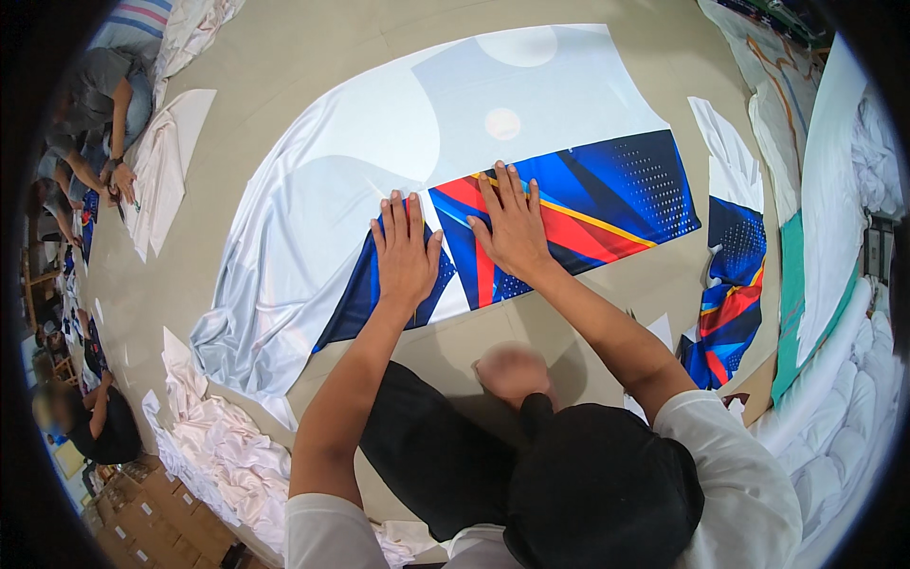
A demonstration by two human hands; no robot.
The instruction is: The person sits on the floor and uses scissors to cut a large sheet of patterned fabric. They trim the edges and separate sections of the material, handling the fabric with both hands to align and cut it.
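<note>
A large white fabric sheet [531,85] lies on the beige floor [227,123], wrinkled along its left side, with blue, red and yellow printed fabric [607,190] along its lower part. My left hand [405,259] lies flat, fingers extended, on the left printed section [346,308], beside a narrow white gap in the print. My right hand [512,229] rests flat with fingers apart on the larger printed section, right of that gap. Below the fabric my bare foot [512,375] shows, blurred.
Another printed piece [730,266] lies at the right beside white rolls and bundles [844,398]. Pale scraps [218,417] pile at the lower left, near cardboard boxes [166,512]. Co-workers [109,417] sit along the left edge; one co-worker's hand [121,180] touches white fabric [166,161].
</note>
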